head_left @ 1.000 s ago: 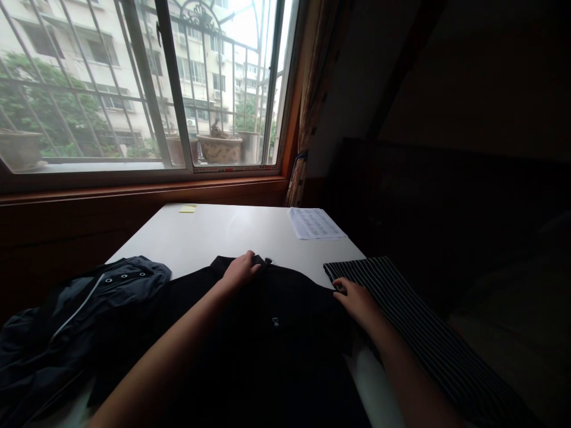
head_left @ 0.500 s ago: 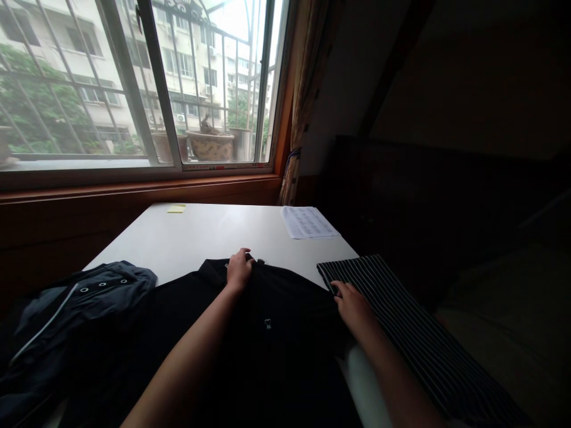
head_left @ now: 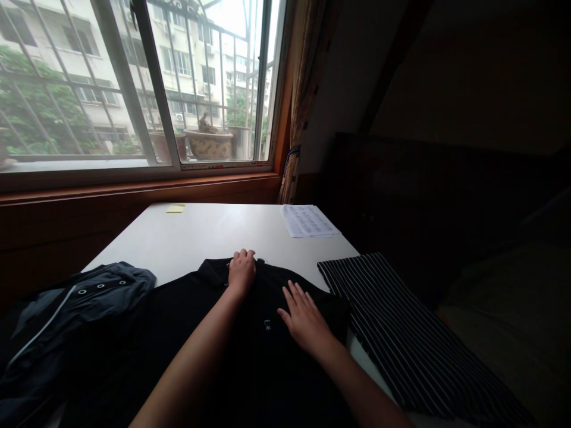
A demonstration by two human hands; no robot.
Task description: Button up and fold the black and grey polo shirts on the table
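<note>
A black polo shirt [head_left: 267,368] with a small light emblem on its chest is spread over the white table [head_left: 214,235]. At its collar, my left hand [head_left: 242,273] has its fingers curled down on the cloth; the fingertips are partly hidden. My right hand [head_left: 307,318] lies flat on the shirt, fingers apart, just right of the emblem. Beyond the shirt's right sleeve lies a black cloth with thin white stripes [head_left: 397,321]. On the left, a dark grey garment [head_left: 111,294] with metal eyelets and a white stripe is bunched up.
Printed sheets [head_left: 307,221] rest at the table's far right corner. A yellow sticky note [head_left: 175,208] is near the far left corner. Behind the table are a barred window [head_left: 209,83] and a tied curtain [head_left: 292,160].
My right hand has left the shirt's shoulder by the striped cloth and moved left, now flat near the emblem. My left hand stays at the collar, its fingers more curled.
</note>
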